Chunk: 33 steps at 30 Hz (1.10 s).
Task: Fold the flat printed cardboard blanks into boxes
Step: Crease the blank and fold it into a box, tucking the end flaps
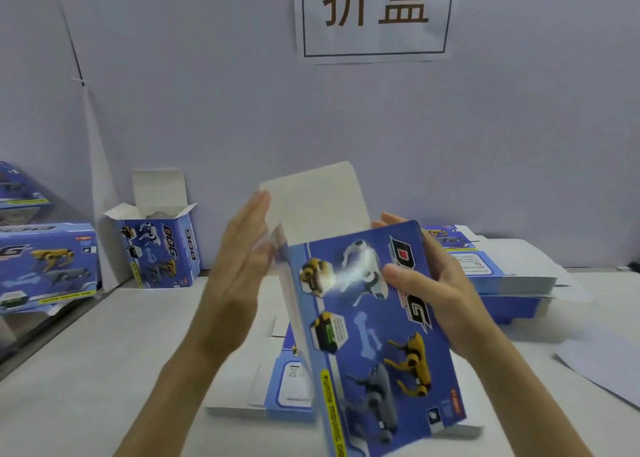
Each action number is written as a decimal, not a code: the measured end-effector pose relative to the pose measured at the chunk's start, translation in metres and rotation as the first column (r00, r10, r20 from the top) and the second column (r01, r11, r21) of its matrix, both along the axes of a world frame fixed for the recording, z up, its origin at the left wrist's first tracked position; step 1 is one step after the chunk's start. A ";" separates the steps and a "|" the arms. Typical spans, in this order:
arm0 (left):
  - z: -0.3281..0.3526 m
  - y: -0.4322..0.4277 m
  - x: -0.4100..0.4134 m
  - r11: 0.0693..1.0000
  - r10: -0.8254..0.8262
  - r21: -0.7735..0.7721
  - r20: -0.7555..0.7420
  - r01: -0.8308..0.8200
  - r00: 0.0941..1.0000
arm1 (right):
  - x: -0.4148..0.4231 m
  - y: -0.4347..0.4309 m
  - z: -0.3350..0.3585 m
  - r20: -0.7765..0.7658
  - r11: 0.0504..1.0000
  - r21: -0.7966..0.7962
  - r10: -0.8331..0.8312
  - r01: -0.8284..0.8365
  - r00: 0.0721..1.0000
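Note:
A blue printed cardboard box with robot dog pictures is held up over the table, its white top flap standing open. My right hand grips its right edge, thumb on the printed front and fingers behind. My left hand is flat with straight fingers at the box's left side, touching the side flap; it is motion-blurred. Under the box lies a stack of flat blanks on the table.
A folded box with open top flaps stands at the back left. More boxes lie at the far left. A second stack of flat blanks sits at the right, a loose white sheet beside it. A wall with a sign rises behind.

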<state>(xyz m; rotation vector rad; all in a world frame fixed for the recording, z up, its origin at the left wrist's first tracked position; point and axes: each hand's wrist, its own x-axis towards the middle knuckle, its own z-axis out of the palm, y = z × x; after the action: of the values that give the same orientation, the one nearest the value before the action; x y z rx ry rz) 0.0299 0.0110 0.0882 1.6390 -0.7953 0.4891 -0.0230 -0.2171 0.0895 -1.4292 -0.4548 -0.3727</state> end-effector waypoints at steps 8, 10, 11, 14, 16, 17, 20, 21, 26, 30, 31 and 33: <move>0.003 0.011 0.003 0.953 0.275 0.027 0.342 -0.302 0.899 | -0.009 0.003 0.007 0.149 0.993 0.001 -0.113 0.114 0.982; -0.001 0.005 0.002 0.945 0.305 -0.192 0.225 -0.264 0.926 | -0.009 0.008 0.006 0.181 0.991 0.040 -0.132 0.127 0.975; -0.003 0.001 0.001 0.924 0.305 -0.291 0.176 -0.247 0.936 | -0.009 0.012 0.005 0.189 0.990 0.053 -0.142 0.134 0.972; -0.006 -0.013 -0.008 0.855 0.322 -0.460 0.111 -0.238 0.940 | -0.008 0.026 0.002 0.206 0.980 0.106 -0.190 0.171 0.960; -0.010 -0.025 -0.017 0.863 0.291 -0.443 0.047 -0.241 0.956 | -0.006 0.032 -0.002 0.202 0.963 0.176 -0.237 0.203 0.950; -0.012 -0.030 -0.021 0.890 0.220 -0.413 0.015 -0.194 0.975 | -0.004 0.034 -0.004 0.186 0.952 0.217 -0.258 0.217 0.948; -0.010 -0.032 -0.028 0.945 -0.032 -0.328 -0.024 0.022 0.999 | -0.002 0.035 -0.009 0.092 0.923 0.307 -0.272 0.232 0.958; -0.007 -0.029 -0.029 0.946 -0.092 -0.315 -0.025 0.079 0.995 | -0.002 0.034 -0.010 0.066 0.919 0.322 -0.263 0.229 0.962; 0.008 -0.019 -0.023 0.996 -0.021 -0.086 -0.042 0.017 0.999 | -0.004 0.041 -0.006 0.174 0.916 0.306 -0.320 0.258 0.931; 0.001 -0.011 -0.011 0.993 -0.121 -0.020 -0.240 0.120 0.963 | -0.008 0.040 0.004 0.287 0.938 0.127 -0.347 0.323 0.893; 0.001 -0.006 -0.009 0.990 -0.137 -0.006 -0.225 0.139 0.965 | -0.008 0.033 0.007 0.262 0.942 0.118 -0.336 0.315 0.905; 0.005 0.007 -0.006 0.984 -0.161 0.041 -0.181 0.171 0.970 | -0.007 0.017 0.014 0.185 0.939 0.135 -0.337 0.315 0.923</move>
<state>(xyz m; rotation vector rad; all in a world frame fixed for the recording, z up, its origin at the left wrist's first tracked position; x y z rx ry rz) 0.0237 0.0183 0.0930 1.6261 -0.8109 0.2003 -0.0296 -0.2003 0.1033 -1.3721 -0.3563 -0.8094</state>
